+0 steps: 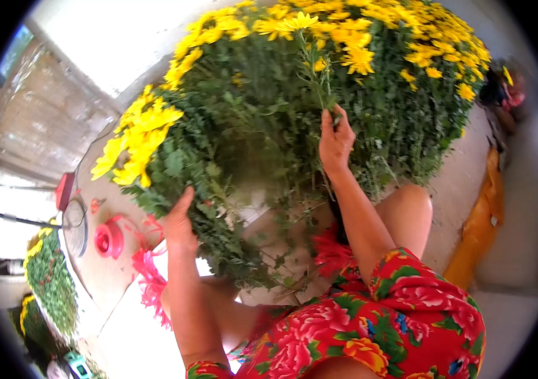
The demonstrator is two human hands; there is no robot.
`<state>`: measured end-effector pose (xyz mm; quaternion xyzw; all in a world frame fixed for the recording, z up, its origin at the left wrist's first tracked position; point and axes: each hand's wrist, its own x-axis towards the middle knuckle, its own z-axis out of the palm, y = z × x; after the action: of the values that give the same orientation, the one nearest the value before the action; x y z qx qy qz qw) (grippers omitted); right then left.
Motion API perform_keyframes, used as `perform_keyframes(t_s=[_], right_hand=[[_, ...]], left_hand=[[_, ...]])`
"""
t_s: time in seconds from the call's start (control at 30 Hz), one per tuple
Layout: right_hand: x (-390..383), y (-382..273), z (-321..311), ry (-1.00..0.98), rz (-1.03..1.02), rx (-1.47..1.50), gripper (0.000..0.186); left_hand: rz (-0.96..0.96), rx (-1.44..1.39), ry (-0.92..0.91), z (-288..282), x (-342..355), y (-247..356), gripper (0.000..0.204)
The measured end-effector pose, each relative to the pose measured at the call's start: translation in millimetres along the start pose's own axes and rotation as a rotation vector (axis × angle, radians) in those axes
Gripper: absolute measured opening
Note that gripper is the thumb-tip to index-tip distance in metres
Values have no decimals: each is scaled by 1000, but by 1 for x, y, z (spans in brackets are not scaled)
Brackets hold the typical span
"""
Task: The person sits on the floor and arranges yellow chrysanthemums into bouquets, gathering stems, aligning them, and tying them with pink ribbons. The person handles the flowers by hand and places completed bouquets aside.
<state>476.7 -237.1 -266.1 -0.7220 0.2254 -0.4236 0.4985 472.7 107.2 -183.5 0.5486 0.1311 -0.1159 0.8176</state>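
A large heap of yellow flowers (345,31) on leafy green stems (263,126) fills the upper middle of the head view. My right hand (335,140) is raised into the stems and pinches a single green flower stem (317,76) that ends in a yellow bloom. My left hand (179,222) presses against the lower left side of the bunch, its fingers tucked into the leaves. Both forearms come up from the lower edge, the sleeves red with a flower print.
A pink spool (108,239) with loose pink ribbon (150,278) lies on the ground at left. More yellow flower bundles (48,271) stand at far left. An orange cloth (480,221) lies at right, and another person (502,91) sits at the upper right.
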Motion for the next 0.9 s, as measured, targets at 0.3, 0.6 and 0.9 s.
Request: perform_keyframes(t_s=[0.3,0.6,0.9], right_hand=[[-144,-117,15,-504,-56,214,39],[-189,-153,38,-686,-261,290,54],[-174,-164,29,-1029,-264,-15,45]], left_hand=[[227,128,69,-4,12,-12,62],[117,-77,52,-15,4,-16,41],[-62,121,87,-7,-14,9,46]])
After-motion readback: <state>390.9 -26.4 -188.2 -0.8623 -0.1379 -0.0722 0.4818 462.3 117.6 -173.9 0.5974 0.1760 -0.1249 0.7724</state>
